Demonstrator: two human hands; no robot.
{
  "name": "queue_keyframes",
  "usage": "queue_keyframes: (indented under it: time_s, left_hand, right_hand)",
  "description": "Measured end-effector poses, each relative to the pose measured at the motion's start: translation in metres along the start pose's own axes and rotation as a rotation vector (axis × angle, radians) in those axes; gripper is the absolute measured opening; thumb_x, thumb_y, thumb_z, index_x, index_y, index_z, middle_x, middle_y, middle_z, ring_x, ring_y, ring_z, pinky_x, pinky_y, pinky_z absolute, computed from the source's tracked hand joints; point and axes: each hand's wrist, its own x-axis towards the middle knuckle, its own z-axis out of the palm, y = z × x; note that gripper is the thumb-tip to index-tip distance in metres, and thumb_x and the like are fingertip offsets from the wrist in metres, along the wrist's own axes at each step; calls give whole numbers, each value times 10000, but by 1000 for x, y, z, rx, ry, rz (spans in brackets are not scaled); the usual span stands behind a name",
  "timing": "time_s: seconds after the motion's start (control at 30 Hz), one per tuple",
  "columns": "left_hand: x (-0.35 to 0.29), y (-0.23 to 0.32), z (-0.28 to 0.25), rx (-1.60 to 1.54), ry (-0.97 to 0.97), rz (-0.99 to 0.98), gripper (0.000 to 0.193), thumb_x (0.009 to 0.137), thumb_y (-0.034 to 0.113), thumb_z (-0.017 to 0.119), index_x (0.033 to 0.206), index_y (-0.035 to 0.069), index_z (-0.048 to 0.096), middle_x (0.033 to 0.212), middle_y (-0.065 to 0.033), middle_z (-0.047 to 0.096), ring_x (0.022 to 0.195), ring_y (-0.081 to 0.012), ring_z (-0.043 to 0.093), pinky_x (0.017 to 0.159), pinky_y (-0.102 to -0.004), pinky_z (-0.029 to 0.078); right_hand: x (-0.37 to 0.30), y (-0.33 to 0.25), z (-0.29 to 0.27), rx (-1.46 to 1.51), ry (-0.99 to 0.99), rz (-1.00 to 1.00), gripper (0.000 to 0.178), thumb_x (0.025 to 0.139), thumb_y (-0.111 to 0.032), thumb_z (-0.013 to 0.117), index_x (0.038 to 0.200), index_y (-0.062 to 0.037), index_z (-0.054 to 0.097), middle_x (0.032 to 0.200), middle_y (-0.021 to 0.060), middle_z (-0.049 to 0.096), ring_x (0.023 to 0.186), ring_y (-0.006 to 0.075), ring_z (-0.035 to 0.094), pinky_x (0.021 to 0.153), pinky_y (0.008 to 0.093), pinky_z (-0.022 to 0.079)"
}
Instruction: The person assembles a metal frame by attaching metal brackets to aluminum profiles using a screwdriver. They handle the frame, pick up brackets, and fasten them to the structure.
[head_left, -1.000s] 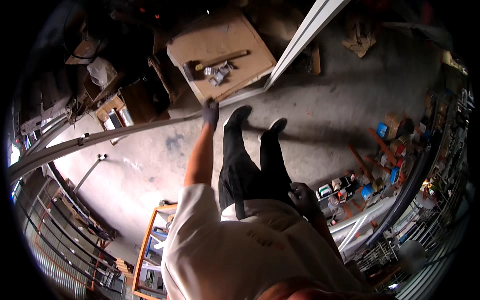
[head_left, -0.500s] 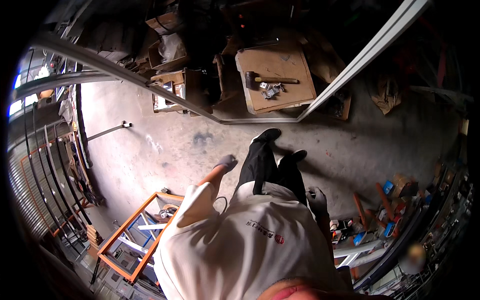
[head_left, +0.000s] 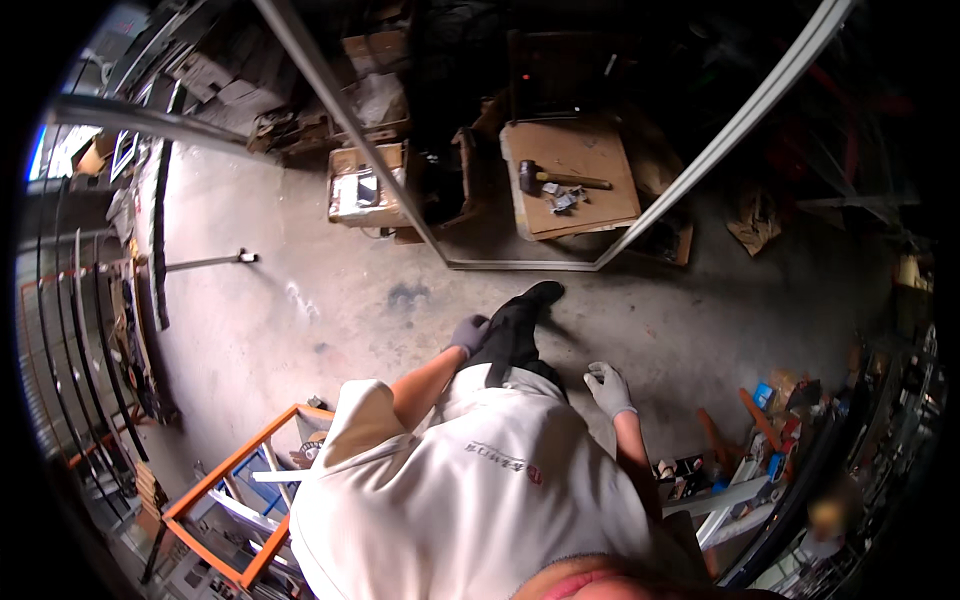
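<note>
The person's gloves (head_left: 611, 391) look like matt cloth, the frame (head_left: 520, 265) smooth metal, the mallet handle (head_left: 585, 181) wood, and the floor (head_left: 250, 330) rough concrete.

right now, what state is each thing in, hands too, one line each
mallet: lying on the cardboard, not in hand
metal pieces: loose, bunched beside the mallet
pale frame: appears upright, top out of view
brown paper-like piece: crumpled
left hand: gloved, by the thigh; grip unclear
right hand: gloved, fingers loosely bent, nothing visible in it
</note>
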Motion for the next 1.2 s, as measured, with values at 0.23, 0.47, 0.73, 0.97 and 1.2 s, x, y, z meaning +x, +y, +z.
queue_keyframes:
  time_s: [0.23,0.47,0.73,0.97,1.2]
  left_hand:
    - [-26,-80,-164,-233,219,-287,294,886,276,624,984,18,724,851,-109,726,697,-197,654,652,-354,516]
    - [133,-3,-328,308,499,-152,524,864,393,656,1264,58,602,1123,-229,695,1082,-383,654,927,-473,513]
    - [323,24,-393,479,606,-246,913,696,423,777,1456,91,395,1372,-168,507,1273,-366,497,1027,-459,456]
    - [355,28,-419,442,524,-244,885,645,396,784,1410,104,448,1386,-159,490,1215,-374,511,977,-463,464]
    - [334,18,-434,364,561,-111,877,696,401,801,1440,105,443,1371,-189,506,1230,-390,499,1033,-465,432]
  right_hand:
    - [-23,-13,74,-89,11,112,325,907,-215,702,1140,8,665,1087,178,715,1011,261,691,908,384,528]
    - [-102,19,191,175,124,183,266,921,-224,650,1027,19,674,971,165,725,889,247,707,808,388,541]
    - [-166,-78,333,496,-93,606,170,937,-155,625,1031,-21,670,919,109,714,778,189,693,681,327,529]
    - [-152,-209,347,743,0,706,220,966,-165,620,1128,-18,647,939,100,714,780,193,697,681,301,531]
    - [-135,-249,344,817,20,673,297,988,-180,626,1229,-7,622,979,94,713,820,193,700,717,294,546]
